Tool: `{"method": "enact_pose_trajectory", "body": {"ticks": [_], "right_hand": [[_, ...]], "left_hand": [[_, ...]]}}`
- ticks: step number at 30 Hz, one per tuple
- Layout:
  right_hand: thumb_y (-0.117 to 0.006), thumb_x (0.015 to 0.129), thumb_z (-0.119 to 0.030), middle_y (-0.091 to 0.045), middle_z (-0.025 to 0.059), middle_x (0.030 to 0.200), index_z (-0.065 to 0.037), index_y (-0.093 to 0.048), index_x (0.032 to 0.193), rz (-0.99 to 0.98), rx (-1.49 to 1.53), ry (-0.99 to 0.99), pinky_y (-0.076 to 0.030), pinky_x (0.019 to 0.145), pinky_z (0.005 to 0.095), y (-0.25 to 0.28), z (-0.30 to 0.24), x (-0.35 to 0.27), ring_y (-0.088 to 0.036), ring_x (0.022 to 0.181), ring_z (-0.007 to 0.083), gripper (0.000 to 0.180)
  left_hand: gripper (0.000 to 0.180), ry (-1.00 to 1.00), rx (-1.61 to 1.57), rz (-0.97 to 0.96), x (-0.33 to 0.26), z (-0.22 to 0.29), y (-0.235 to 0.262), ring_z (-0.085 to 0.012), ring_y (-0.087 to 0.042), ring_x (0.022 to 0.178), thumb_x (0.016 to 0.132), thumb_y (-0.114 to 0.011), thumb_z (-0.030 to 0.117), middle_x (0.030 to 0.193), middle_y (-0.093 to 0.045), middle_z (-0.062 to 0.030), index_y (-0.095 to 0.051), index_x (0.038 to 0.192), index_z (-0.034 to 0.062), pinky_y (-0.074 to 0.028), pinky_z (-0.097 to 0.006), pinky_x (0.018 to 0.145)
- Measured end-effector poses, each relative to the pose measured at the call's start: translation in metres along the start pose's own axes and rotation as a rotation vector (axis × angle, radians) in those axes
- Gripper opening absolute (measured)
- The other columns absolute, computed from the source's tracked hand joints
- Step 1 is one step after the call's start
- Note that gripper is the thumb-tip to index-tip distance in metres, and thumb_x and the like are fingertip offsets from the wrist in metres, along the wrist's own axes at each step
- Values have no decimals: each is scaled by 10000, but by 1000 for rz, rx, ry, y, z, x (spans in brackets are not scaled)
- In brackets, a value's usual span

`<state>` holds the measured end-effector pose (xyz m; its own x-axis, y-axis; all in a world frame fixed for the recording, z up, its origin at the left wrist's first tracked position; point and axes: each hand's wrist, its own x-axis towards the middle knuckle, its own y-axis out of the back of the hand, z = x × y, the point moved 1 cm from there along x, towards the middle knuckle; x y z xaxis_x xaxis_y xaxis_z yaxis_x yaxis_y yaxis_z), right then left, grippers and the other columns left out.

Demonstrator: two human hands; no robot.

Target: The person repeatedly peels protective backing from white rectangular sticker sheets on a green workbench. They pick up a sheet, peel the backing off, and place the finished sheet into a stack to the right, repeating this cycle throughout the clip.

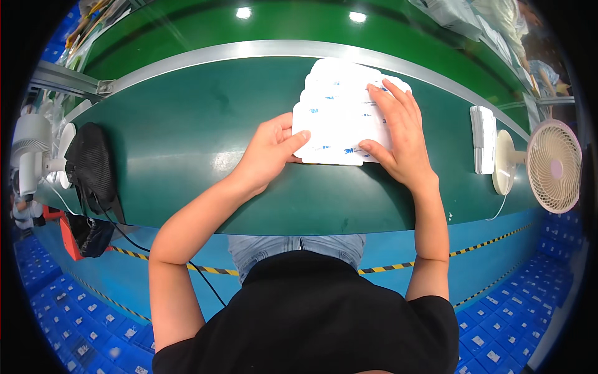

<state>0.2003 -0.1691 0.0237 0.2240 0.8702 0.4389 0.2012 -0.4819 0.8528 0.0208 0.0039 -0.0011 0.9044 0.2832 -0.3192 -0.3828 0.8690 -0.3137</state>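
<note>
Several white flat sheets with rounded corners and small blue print [333, 121] lie overlapped in a fanned pile on the green table [187, 137]. My left hand [274, 144] grips the pile's near left edge, its thumb on top and its fingers partly hidden beneath. Across the right side of the pile lies my right hand [400, 132], its fingers stretched out and the thumb spread away from them. Whether the sheets are stuck to one another I cannot tell.
At the right stand a stack of white pieces [483, 140] and a round fan [554, 166]. A black bag [90, 165] and a white fan [32, 140] are at the left. Beyond the metal rail [249, 48] runs a green belt [299, 22]. Blue bins [87, 324] line the floor behind.
</note>
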Motion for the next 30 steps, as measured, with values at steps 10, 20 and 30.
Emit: {"method": "enact_pose_trajectory", "body": {"ticks": [10,20,30], "right_hand": [[-803,782,-333,-583,142,1357,-35,-539,1350,35,58,-1,-314,1130,556,1,0,-2,-474,1339,361,694],[-821,753,-142,-636,120,1117,-48,-608,1281,237,7,-104,-472,922,431,24,-14,-8,-600,1002,298,577],[-688,805,35,-596,95,910,-62,-664,1144,97,102,-49,-505,735,372,10,-34,-32,-591,852,273,354]], "left_hand": [[325,-45,31,35,-3,-2,-3,-101,-679,917,1008,-552,104,1084,-716,-84,-538,1309,-17,-538,-255,777],[170,-474,475,71,-17,-8,-1,-101,-630,866,1007,-546,55,965,-687,-80,-566,1154,-29,-489,-256,765],[415,-733,640,31,-25,-14,-5,-277,-603,1190,958,-453,-72,1303,-608,-190,-401,1366,-11,-445,-386,1046]]}}
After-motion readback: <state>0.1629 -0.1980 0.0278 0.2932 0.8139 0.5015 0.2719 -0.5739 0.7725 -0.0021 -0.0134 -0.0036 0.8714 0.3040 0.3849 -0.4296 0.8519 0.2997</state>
